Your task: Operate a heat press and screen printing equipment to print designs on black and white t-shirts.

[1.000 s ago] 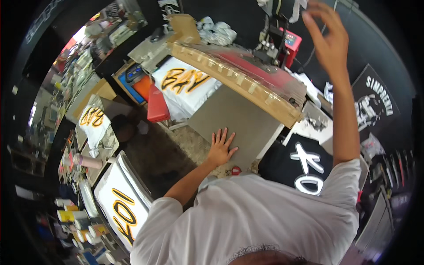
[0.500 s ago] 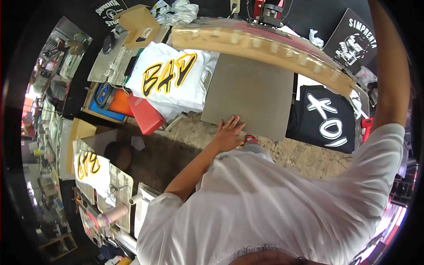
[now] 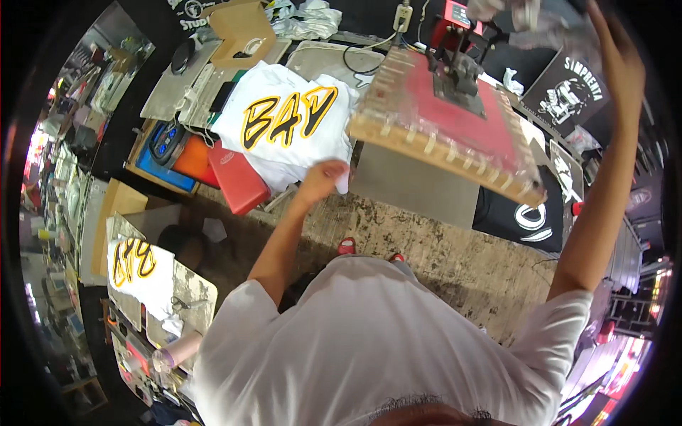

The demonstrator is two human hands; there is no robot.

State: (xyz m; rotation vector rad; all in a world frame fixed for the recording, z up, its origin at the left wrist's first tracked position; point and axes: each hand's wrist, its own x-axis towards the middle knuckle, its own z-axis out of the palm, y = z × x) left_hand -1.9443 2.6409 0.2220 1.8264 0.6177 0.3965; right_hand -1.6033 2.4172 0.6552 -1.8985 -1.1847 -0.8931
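Observation:
My left hand [image 3: 323, 179] is at the lower right corner of a folded white T-shirt [image 3: 288, 117] with black and yellow lettering. Its fingers are curled in, with the shirt's edge at their tips. High at the right, my right hand [image 3: 619, 53] is raised, slightly blurred, fingers stretched upward and apart. Beside it is the smeared grey handle [image 3: 529, 15] of a heat press. The press's upper plate [image 3: 455, 106], red on top with a taped tan rim, hangs tilted over a flat grey-brown lower plate [image 3: 419, 181], hiding part of it.
A folded black shirt [image 3: 522, 216] with white print lies right of the lower plate. At the left are a red case [image 3: 238, 181], an open cardboard box [image 3: 238, 32] and another white printed shirt [image 3: 138, 266]. A power cord [image 3: 376, 46] runs behind the press.
My left hand has left the lower plate and moved left to the white T-shirt. The press's upper plate has swung and turned, now showing its red top. My right hand has come into view.

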